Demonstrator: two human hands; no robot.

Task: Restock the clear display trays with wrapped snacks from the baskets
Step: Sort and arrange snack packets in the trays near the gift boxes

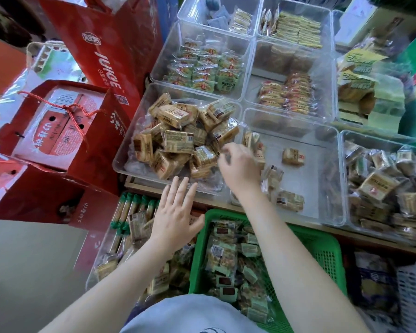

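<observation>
1. The clear plastic tray (pixel 120 162) just beyond the left hand (pixel 175 212) is heaped with tan wrapped snack packets (pixel 178 140): judged stocked.
2. The clear tray (pixel 332 212) under the right hand (pixel 240 169) holds few packets; filling remains.
3. The green plastic basket (pixel 322 251) beneath both forearms is still full.
4. The left hand is spread flat, holding nothing; the right hand's fingers curl over packets, grip unclear.

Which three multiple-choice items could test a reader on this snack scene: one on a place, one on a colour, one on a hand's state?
1. Where is the right hand?
A. in the basket
B. above the nearly empty tray
C. on the juice bag

2. What colour is the basket in front of the person?
A. green
B. yellow
C. black

3. How is the left hand?
A. a fist
B. pinching a snack
C. fingers straight, holding nothing

Key: 1 B, it hangs over that tray's left edge. 2 A, its mesh is green. 3 C, the fingers spread flat.
</observation>
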